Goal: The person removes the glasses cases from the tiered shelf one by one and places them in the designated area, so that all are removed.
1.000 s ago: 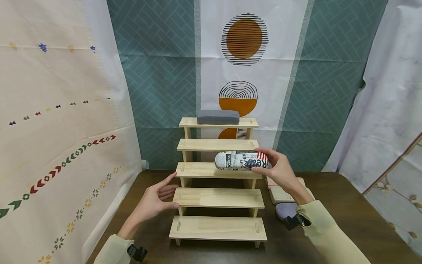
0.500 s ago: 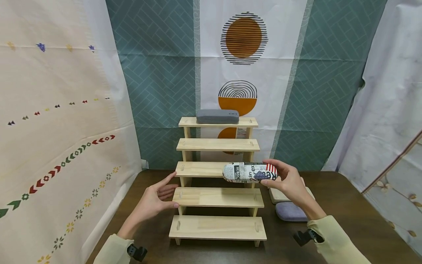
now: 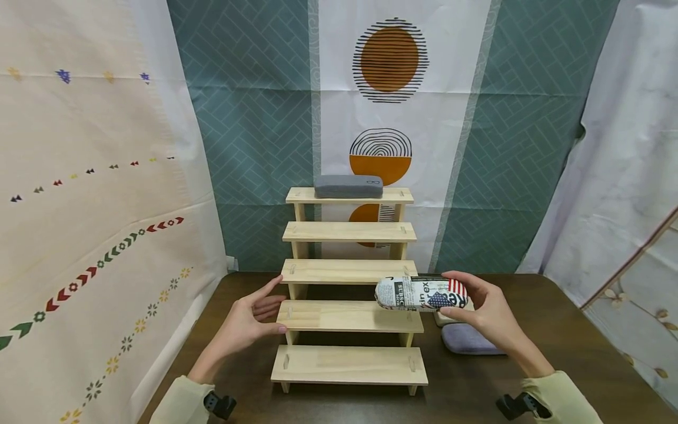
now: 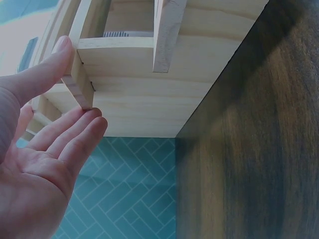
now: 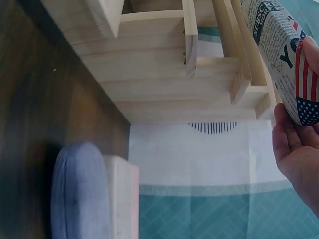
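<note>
My right hand (image 3: 489, 309) pinches one end of a newspaper-print glasses case (image 3: 408, 294) with a US-flag pattern. In the head view, the case is in front of the right part of a five-step wooden stand (image 3: 339, 316). The right wrist view shows the case (image 5: 281, 59) between thumb and fingers. At the stand's left side, my left hand (image 3: 246, 327) holds a step's end, thumb at the front corner and fingers behind. The left wrist view shows this hand (image 4: 45, 159) around the board end (image 4: 79, 87). A grey glasses case (image 3: 348, 186) lies on the top step.
Right of the stand, a purple-grey case (image 3: 471, 340) lies on the dark wooden table (image 3: 535, 330). Next to it are a cream case (image 5: 119, 199) and a pink one (image 5: 134, 199). Patterned cloths hang behind and at both sides.
My right hand has moved right and down with the newspaper-print glasses case, away from the third step. The left hand stays at the stand's left edge.
</note>
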`<state>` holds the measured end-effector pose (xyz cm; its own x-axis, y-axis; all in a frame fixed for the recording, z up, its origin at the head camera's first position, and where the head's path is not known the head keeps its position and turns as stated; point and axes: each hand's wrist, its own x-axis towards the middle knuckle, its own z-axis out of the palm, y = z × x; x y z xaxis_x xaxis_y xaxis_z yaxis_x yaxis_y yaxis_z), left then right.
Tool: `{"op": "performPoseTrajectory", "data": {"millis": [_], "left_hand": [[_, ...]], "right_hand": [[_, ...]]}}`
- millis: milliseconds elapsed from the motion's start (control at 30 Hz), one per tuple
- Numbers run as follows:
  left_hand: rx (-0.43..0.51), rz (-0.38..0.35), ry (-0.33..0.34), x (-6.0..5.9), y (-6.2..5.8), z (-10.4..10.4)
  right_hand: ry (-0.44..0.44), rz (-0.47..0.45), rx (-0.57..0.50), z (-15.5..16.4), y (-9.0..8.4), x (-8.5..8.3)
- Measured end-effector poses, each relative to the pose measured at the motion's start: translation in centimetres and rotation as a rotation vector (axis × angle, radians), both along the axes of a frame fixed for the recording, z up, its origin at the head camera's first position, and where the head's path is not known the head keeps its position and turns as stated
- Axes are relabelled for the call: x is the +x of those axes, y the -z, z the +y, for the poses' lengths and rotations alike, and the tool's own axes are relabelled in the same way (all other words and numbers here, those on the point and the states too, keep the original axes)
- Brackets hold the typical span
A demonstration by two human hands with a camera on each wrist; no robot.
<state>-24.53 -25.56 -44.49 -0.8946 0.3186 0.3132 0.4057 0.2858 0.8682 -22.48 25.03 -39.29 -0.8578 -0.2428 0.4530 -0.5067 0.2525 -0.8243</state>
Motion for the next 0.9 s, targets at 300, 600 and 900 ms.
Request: {"op": "performPoseTrajectory", "data": {"millis": [300, 600, 900], "left_hand": [[0.005, -0.006, -0.007, 0.0, 0.1, -0.1], [0.008, -0.009, -0.001, 0.1, 0.2, 0.0], [0.006, 0.005, -0.001, 0.0, 0.0, 0.0]], "right_hand": [[0.013, 0.023, 0.046, 2.5, 0.9, 1.3], [0.056, 0.049, 0.056, 5.3, 2.1, 3.0], [0.134, 0.030, 0.122, 8.2, 3.1, 5.4]]}}
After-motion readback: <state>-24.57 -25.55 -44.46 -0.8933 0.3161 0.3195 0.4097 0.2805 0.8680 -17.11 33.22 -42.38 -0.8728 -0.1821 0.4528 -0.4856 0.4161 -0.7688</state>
